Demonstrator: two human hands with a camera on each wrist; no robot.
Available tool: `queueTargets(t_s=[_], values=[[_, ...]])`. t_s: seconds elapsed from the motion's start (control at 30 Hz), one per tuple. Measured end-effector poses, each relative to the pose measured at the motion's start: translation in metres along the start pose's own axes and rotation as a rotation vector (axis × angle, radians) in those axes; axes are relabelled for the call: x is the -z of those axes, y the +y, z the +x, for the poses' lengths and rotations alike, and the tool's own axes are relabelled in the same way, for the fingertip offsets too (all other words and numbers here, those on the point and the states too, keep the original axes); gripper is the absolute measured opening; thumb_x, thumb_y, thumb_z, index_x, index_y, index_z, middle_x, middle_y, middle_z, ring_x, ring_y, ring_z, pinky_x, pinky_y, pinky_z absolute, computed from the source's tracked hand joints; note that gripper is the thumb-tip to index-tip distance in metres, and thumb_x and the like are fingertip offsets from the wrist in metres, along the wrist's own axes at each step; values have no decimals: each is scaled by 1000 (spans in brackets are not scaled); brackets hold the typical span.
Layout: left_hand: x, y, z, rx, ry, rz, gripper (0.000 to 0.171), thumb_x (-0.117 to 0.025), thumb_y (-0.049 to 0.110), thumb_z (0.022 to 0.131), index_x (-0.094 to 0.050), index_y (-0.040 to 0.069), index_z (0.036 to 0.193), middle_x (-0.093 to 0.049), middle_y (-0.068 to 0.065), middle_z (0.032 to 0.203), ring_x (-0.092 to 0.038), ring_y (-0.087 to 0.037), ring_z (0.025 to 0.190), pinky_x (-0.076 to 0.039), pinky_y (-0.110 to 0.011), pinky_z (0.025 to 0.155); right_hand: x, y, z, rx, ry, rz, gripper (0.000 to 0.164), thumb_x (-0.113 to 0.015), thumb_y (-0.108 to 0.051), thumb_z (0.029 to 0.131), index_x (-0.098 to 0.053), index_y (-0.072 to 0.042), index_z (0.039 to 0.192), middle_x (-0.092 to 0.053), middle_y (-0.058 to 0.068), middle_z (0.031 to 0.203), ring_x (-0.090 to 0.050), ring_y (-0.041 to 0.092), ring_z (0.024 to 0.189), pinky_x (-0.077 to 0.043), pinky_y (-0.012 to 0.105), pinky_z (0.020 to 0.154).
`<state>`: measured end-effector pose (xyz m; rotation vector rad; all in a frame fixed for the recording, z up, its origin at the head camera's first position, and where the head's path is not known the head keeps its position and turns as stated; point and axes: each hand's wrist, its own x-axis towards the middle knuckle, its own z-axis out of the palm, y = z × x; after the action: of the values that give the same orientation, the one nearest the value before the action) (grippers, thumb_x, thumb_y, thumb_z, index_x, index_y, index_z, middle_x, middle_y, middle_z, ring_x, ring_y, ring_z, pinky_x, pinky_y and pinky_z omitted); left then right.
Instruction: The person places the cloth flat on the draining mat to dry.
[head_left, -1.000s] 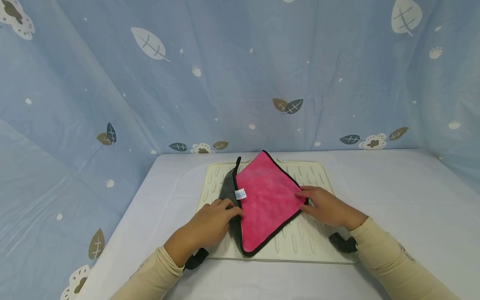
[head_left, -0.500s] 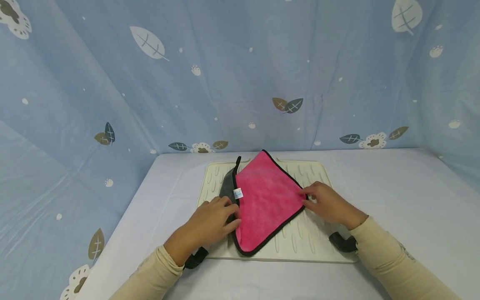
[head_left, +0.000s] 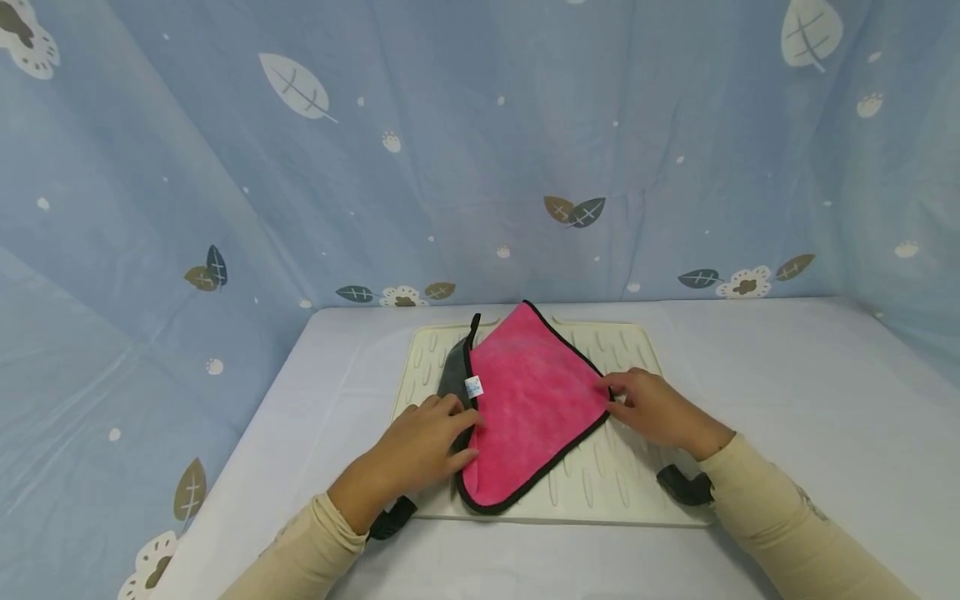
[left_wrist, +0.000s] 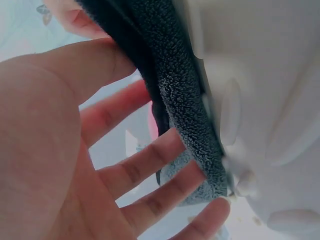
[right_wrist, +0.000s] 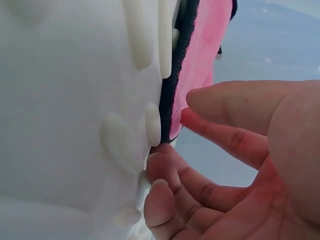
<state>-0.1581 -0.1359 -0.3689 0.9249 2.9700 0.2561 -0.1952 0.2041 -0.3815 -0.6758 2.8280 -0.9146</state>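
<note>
Two hands attend one pink-and-grey cloth (head_left: 534,408), lying on the ribbed mat (head_left: 637,500) with one corner reaching past the mat's far edge: the left hand (head_left: 422,439), over the mat's left half, has extended fingers against the cloth's raised edge, while the right hand (head_left: 654,408), over the mat's right side, sets loose fingers at a corner, neither showing a firm grip. Principal risk, as judged: such light contact could let the raised edge slump or tuck under, and uneven pulling could skew the cloth across the mat's ridges.
</note>
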Motion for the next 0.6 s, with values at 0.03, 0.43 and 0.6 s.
queueTargets(t_s=[0.03, 0.43, 0.6], values=[[0, 0, 0, 0, -4, -2, 35, -73, 35, 91, -67, 24, 123, -60, -3, 112, -56, -19, 100, -49, -41, 78, 0, 0, 0, 5, 5, -5, 31, -65, -5, 94, -66, 1, 124, -69, 18, 111, -50, 11, 72, -43, 22, 58], [-2, -2, 3, 19, 65, -6, 9, -69, 31, 93, -70, 22, 95, -63, 5, 97, -59, -17, 92, -48, -38, 72, -2, 2, 1, 23, 59, 9, 30, -65, 1, 92, -67, 3, 122, -69, 15, 108, -53, 12, 74, -45, 22, 59], [-2, -3, 5, 41, 113, -4, 13, -73, 32, 90, -69, 22, 84, -63, 7, 85, -59, -15, 82, -49, -35, 69, -2, 4, 2, 25, 65, 18, 30, -64, 2, 91, -67, 4, 121, -69, 15, 105, -55, 14, 76, -46, 22, 61]])
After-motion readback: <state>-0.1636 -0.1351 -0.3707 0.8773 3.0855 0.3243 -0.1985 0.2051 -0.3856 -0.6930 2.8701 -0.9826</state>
